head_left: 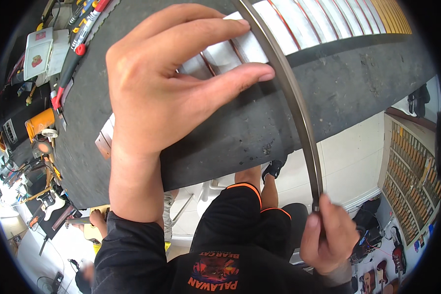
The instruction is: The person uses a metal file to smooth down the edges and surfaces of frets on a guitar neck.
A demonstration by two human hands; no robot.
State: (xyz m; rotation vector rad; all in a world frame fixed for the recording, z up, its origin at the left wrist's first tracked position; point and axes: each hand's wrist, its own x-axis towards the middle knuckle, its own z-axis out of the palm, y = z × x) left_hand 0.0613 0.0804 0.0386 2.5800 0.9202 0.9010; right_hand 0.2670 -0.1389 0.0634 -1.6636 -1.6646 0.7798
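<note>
A guitar neck (323,24) lies on the dark bench mat, its fretboard covered in silvery tape between coppery frets, with yellow strips at the far right end. My left hand (149,83) straddles the neck, forefinger on its surface and thumb along its near edge, both fingertips close beside a long metal file (299,115). That file crosses the neck and slants down toward me. Its lower end is pinched between the thumb and fingers of my right hand (331,235), beyond the bench's near edge. Whether my left fingertips touch the file, I cannot tell.
The bench mat (348,73) ends in front of my legs. A red and grey hand tool (69,73) lies at the left among other tools. A rack of many files (409,171) stands at the right. Another person's hand (99,218) is on a guitar at lower left.
</note>
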